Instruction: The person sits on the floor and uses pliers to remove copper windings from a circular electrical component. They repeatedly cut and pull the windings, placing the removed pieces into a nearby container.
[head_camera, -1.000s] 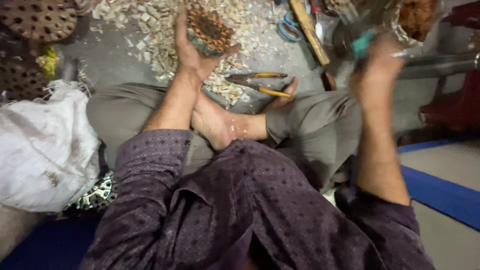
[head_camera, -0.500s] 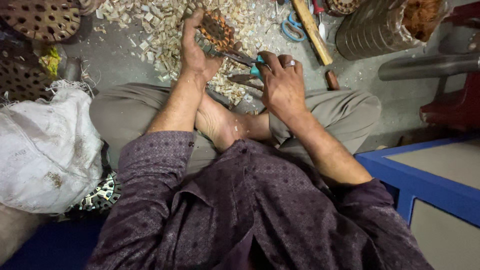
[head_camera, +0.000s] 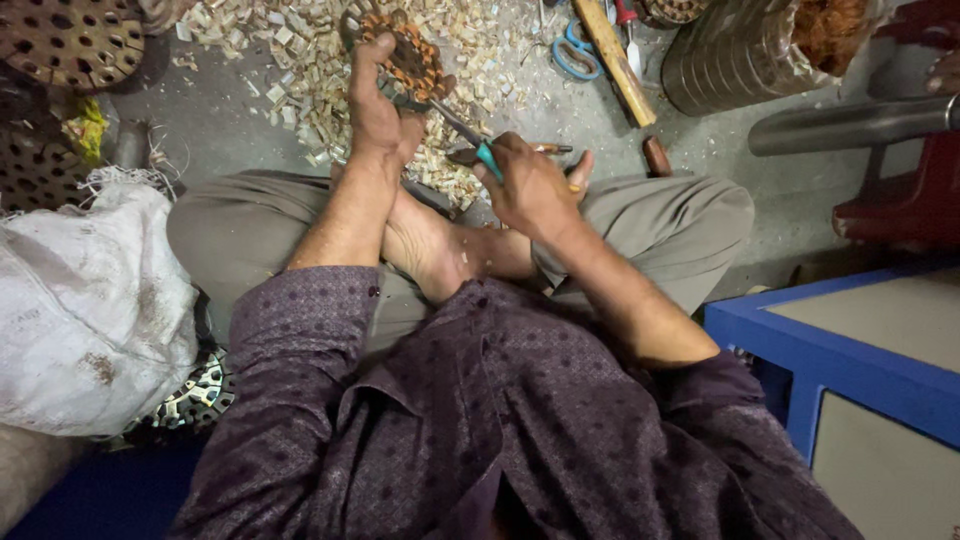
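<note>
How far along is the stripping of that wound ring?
Done: pale scraps litter the floor. In hand: the left hand steadies the copper-wound ring while the right hand works teal-handled pliers into it. Left: copper windings are on the ring.

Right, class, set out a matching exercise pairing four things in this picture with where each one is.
Things:
1. round copper-wound metal ring
2. teal-handled metal pliers
3. blue-handled scissors
4. white woven sack

Places:
A. on the floor beside a wooden stick
B. in the right hand
C. at the picture's left edge
D. in the left hand

Pairs: 1-D, 2-B, 3-A, 4-C
</note>
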